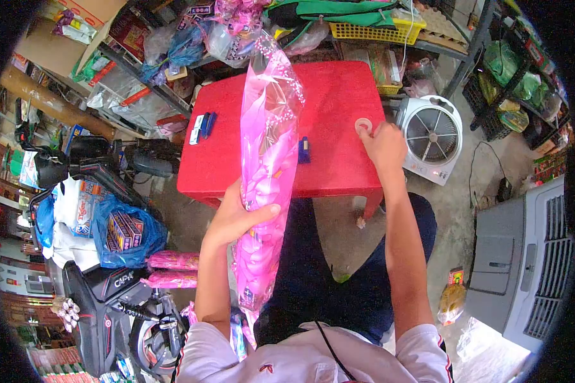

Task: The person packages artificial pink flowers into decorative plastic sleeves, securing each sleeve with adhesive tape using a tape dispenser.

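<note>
My left hand (239, 217) is wrapped round a long pink bouquet (271, 166) in a clear plastic sleeve with small dots near its top. The bouquet stands nearly lengthwise in front of me, its upper part over the red table (338, 96). At the table's right side, my right hand (387, 150) is closed, thumb and fingers on a pale roll of tape (363, 124). Its fingertips are partly hidden. Just right of the bouquet lies a small blue object (304, 150). Blue pens (207, 124) and a white packet (197, 129) rest at the table's left.
A white box fan (432, 137) stands right of the table. Behind are shelves with a yellow basket (380, 30). On the left, a motorbike (96, 313) carries a blue bag (128, 230), near more pink wrapped bundles (172, 269). A grey appliance (517, 262) is at right.
</note>
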Tool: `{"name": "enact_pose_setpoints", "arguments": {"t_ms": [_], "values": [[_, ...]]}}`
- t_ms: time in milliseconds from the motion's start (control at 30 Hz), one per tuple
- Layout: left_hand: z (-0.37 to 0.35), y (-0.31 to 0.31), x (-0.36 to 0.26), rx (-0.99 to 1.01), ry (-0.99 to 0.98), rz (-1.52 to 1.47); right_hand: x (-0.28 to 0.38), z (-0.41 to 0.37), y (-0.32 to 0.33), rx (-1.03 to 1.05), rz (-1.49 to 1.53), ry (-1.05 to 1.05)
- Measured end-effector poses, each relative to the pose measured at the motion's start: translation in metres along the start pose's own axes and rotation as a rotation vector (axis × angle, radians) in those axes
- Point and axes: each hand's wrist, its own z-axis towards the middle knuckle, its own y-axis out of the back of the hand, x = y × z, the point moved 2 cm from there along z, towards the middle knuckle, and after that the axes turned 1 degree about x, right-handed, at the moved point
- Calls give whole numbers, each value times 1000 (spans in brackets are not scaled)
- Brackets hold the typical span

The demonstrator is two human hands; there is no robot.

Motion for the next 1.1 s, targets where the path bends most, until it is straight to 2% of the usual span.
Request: {"name": "enact_pose_setpoints", "arguments": {"t_ms": [167, 467, 900, 1100], "values": [[1, -3, 0, 10, -16, 0, 1, 1, 2, 12, -85, -34], [1, -2, 7, 12, -19, -7, 2, 0, 4, -16, -61, -97], [2, -1, 10, 9, -32, -5, -8, -1, 0, -64, 160, 34], [2, 0, 16, 13, -27, -12, -20, 12, -5, -99, 353, 180]]}}
